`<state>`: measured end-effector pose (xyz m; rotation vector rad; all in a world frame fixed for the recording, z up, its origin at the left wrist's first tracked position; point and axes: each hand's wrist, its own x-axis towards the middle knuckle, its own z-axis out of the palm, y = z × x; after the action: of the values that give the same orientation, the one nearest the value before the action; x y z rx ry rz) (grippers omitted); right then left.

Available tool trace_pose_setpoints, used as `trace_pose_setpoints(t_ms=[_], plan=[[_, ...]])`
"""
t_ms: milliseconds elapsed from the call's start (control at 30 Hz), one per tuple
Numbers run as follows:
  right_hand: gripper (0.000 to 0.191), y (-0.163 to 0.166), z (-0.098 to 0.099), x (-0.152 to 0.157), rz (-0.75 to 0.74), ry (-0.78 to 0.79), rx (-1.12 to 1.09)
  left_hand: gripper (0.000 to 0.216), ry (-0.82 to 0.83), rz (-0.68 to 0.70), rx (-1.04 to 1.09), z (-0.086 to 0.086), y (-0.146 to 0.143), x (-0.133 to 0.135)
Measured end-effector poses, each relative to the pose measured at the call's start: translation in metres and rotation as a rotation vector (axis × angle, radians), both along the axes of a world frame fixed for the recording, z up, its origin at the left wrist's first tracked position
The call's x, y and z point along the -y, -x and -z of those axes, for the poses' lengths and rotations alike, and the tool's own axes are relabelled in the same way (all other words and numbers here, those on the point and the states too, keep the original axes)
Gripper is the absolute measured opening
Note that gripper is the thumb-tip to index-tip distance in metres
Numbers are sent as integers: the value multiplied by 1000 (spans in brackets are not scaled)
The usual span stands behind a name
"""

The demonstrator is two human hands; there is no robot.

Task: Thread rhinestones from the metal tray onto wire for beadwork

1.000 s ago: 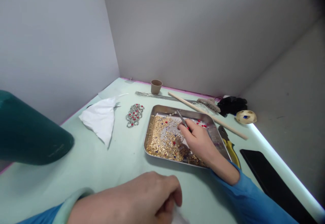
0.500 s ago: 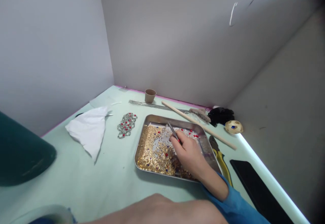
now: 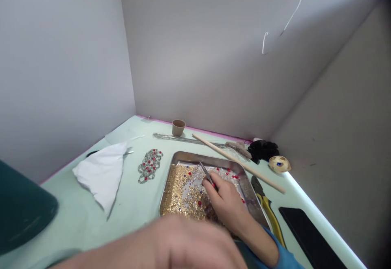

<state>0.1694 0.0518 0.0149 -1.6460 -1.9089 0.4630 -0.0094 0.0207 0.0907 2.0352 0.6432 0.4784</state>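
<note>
Big dark green cylinder (image 3: 23, 208) on the left, with a roughly triangular white cloth (image 3: 102, 175) lying near it. There's a little tan tapered cup (image 3: 179, 128) sitting by the plain grey back wall (image 3: 195, 57), and over right you've got a long pale wooden rod (image 3: 238, 163), yellow-handled pliers (image 3: 273, 219) and a flat black slab (image 3: 308, 234).

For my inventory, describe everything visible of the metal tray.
The metal tray is shallow, rectangular and silvery, with raised walls and rounded far corners. It lies flat on the pale green tabletop. Gold beads crowd its left part; red beads lie scattered. The right hand, gripping a pointed metal tool, is over it; the blurred left hand hides its near edge. Whether either touches it is unclear.
</note>
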Motion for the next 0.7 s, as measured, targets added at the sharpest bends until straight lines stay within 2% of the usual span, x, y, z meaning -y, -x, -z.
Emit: trace_pose_setpoints(t_ms=[67,133,200,300,400,567,700], plan=[[22,1,-1,1,-16,-1,-15,31,-48,-232,15,-4,5,-19],[22,2,-3,1,-22,-11,-22,29,-125,-499,21,5,5,-41],[22,3,-3,2,-22,-13,-19,28,-117,-591,-3,21,2,-60],[22,4,-2,1,-23,-7,6,28,31,-510,13,41,-6,-76],[21,5,1,1,-22,-17,39,23,167,-402,56,50,-13,-79],[22,5,3,1,-34,1,47,20,136,-424,106,57,-18,-79],[22,5,2,1,-37,21,32,25,431,-364,215,64,-18,-79]])
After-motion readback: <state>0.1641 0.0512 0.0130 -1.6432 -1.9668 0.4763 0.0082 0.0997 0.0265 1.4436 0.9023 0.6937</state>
